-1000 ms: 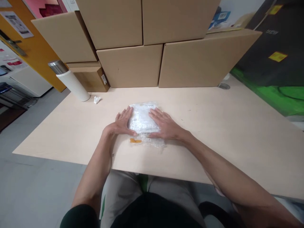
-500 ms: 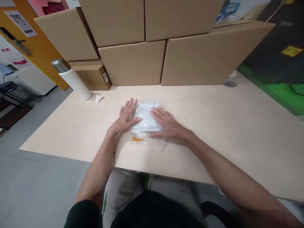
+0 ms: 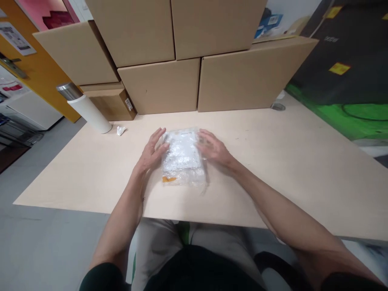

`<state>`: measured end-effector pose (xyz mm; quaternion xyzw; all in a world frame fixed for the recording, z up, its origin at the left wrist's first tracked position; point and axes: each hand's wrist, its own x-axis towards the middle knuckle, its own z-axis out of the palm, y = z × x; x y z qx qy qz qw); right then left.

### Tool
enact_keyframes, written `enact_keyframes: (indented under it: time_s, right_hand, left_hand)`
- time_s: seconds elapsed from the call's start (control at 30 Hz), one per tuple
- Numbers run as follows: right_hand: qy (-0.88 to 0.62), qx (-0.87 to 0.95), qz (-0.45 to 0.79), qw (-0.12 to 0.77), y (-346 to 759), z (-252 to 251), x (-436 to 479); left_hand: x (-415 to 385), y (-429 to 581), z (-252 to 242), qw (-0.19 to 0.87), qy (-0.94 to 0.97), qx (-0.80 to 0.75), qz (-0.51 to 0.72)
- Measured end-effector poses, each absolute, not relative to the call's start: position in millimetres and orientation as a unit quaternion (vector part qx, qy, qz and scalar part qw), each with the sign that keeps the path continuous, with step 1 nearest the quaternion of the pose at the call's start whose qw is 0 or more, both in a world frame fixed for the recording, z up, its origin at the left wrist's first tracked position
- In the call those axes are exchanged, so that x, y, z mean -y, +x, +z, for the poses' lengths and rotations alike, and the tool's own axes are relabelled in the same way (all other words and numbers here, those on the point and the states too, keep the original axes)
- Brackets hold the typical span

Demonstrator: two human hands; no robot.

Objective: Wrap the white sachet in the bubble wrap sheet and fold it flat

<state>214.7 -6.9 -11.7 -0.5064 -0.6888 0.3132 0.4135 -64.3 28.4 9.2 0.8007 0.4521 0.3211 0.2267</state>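
A flat white item in clear bubble wrap (image 3: 182, 152) lies on the pale wooden table (image 3: 100, 173), with a piece of orange tape (image 3: 169, 179) at its near left corner. At its left edge is my left hand (image 3: 152, 151), fingers apart and thumb by the wrap. My right hand (image 3: 214, 148) is at the right edge, slightly smeared by motion, its fingers stretched out. Neither hand is closed around the package. Whether the fingertips touch the wrap is hard to make out.
Stacked cardboard boxes (image 3: 159, 88) stand along the table's back. To the left are a white bottle with a steel cap (image 3: 87, 111) and a crumpled white scrap (image 3: 120, 130). A small roundish object (image 3: 278, 106) sits by the right box. A dark case (image 3: 342, 60) stands beyond on the right.
My right hand has come off the top of the package to its right side, and my left hand has drawn back to the left edge. The view has shifted slightly.
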Motion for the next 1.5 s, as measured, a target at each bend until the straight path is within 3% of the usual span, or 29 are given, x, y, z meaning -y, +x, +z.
enact_keyframes:
  time_s: [0.07,0.17,0.37,0.47,0.57,0.8,1.0,1.2,1.37,1.5]
  right_hand:
    - [-0.545,0.598,0.331,0.486,218.1,-15.7,1.8]
    - [-0.556,0.505,0.444,0.489,217.0,-22.6,-3.9]
    - [-0.489,0.52,0.516,0.474,206.9,-23.6,-2.4]
    - [-0.473,0.527,0.528,0.469,207.3,-21.6,-4.4]
    - [-0.46,0.514,0.553,0.467,210.0,-19.8,-8.2]
    - [-0.382,0.506,0.593,0.496,209.3,-18.9,-8.2]
    - [-0.382,0.453,0.508,0.625,215.9,-13.5,-18.9]
    - [-0.432,0.362,0.413,0.715,234.1,-14.8,-33.6]
    - [-0.531,0.309,0.426,0.664,229.5,-23.9,-31.5]
    - [-0.508,0.292,0.522,0.62,218.2,-12.2,-16.4]
  left_hand:
    - [-29.1,-66.5,12.7,0.214,0.787,-0.453,0.361]
    - [-26.2,-68.5,20.2,0.204,0.801,-0.437,0.355]
    - [8.3,-44.6,29.7,0.181,0.906,-0.37,0.104]
    - [25.3,-30.5,23.4,0.158,0.908,-0.385,0.043]
    - [31.7,-28.4,19.2,0.169,0.886,-0.419,0.104]
    - [34.4,-30.3,26.7,0.295,0.754,-0.403,0.427]
    - [32.3,-35.0,37.1,0.391,0.502,-0.395,0.662]
    - [32.5,-68.9,15.0,0.51,0.308,-0.41,0.69]
    - [67.7,-73.0,-23.6,0.432,0.235,-0.495,0.716]
    - [92.9,-80.0,-32.0,0.205,0.37,-0.606,0.674]
